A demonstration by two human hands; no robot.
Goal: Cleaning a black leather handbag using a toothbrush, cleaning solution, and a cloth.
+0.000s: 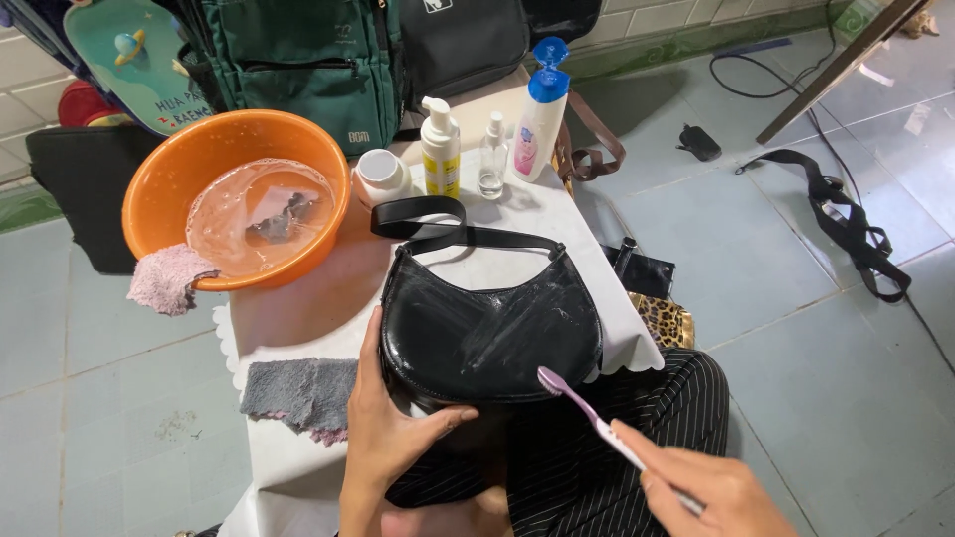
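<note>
A glossy black handbag [487,333] with a black strap lies on a small white-covered table [298,308], streaked with whitish smears. My left hand [393,428] grips the bag's lower left edge, thumb across its bottom. My right hand [711,492] holds a pink toothbrush [587,413] by the handle. Its bristle head touches the bag's lower right edge.
An orange basin [234,194] of water with a pink cloth [164,278] over its rim stands at the left. A grey cloth [298,393] lies beside my left hand. Behind the bag stand a white jar [381,176], pump bottle [440,149], clear bottle [491,159] and blue-capped bottle [542,114]. Backpacks sit behind, straps lie on the tiled floor.
</note>
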